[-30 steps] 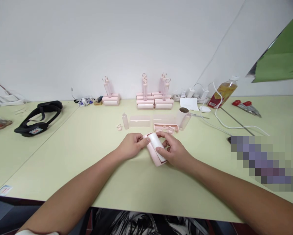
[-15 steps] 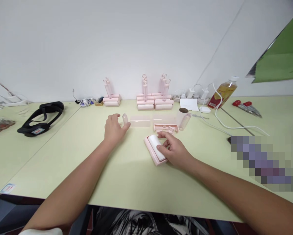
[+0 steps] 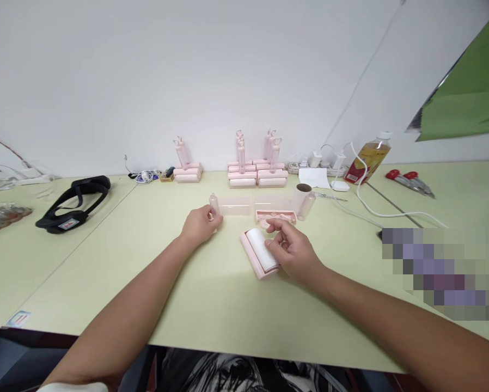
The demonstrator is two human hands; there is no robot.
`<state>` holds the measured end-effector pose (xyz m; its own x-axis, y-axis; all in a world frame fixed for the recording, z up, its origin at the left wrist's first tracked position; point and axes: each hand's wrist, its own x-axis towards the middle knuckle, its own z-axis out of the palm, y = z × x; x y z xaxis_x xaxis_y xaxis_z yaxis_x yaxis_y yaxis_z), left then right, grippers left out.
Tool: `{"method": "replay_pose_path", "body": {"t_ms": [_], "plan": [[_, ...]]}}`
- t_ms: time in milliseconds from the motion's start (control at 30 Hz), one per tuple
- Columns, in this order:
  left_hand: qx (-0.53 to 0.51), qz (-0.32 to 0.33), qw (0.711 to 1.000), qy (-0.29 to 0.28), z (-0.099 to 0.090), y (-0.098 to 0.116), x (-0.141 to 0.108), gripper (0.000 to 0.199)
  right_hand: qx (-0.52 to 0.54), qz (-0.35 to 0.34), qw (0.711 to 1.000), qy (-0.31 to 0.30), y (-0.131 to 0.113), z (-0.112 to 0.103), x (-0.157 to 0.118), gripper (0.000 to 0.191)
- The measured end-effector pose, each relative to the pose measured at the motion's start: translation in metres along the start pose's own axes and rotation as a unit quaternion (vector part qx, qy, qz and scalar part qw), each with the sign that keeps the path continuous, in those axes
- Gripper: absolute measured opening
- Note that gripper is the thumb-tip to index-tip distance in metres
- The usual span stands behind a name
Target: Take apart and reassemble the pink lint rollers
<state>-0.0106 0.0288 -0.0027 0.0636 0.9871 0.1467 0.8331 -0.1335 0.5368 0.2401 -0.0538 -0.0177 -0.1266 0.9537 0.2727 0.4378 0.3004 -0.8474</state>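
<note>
My left hand (image 3: 200,225) has its thumb and fingers closed about the lower part of a small translucent pink handle (image 3: 213,202) that stands upright. My right hand (image 3: 297,249) rests at the right side of a pink lint roller (image 3: 250,250); its thumb touches the white sticky roll (image 3: 260,245) and its other fingers curl, partly hidden. Just beyond lies an open pink roller casing (image 3: 290,216) with small parts in it. Behind the hands are a clear cover (image 3: 235,206) and a second clear cover (image 3: 272,202). Another translucent handle (image 3: 307,206) leans against a white paper roll (image 3: 300,198).
Several pink lint rollers (image 3: 243,178) with upright handles line the wall. A black headset (image 3: 75,204) lies at left. At right are a drink bottle (image 3: 369,159), a white cable (image 3: 367,204), red-handled tools (image 3: 410,181) and a blurred-out object (image 3: 436,272).
My left hand has moved slightly right and its fingers have closed on the handle. My right hand and the lint roller have hardly moved. The camera view has shifted a little.
</note>
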Motion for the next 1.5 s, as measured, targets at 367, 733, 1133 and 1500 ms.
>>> {"method": "replay_pose_path", "body": {"t_ms": [367, 733, 1133, 1500], "plan": [[0.161, 0.318, 0.916, -0.183, -0.005, 0.061, -0.068, 0.023, -0.025, -0.234, 0.97, -0.065, -0.018, -0.005, -0.014, 0.026], [-0.347, 0.091, 0.928, -0.102, -0.004, 0.036, -0.043, 0.027, 0.046, -0.108, 0.99, 0.073, -0.014, -0.012, -0.005, 0.01], [-0.469, -0.011, 0.881, -0.067, 0.002, 0.055, -0.055, 0.031, -0.073, -0.178, 0.981, 0.026, -0.017, -0.007, -0.014, 0.016], [-0.451, 0.01, 0.892, 0.007, 0.008, 0.054, -0.056, 0.03, -0.087, -0.215, 0.972, 0.03, -0.018, -0.006, -0.017, 0.015]]}}
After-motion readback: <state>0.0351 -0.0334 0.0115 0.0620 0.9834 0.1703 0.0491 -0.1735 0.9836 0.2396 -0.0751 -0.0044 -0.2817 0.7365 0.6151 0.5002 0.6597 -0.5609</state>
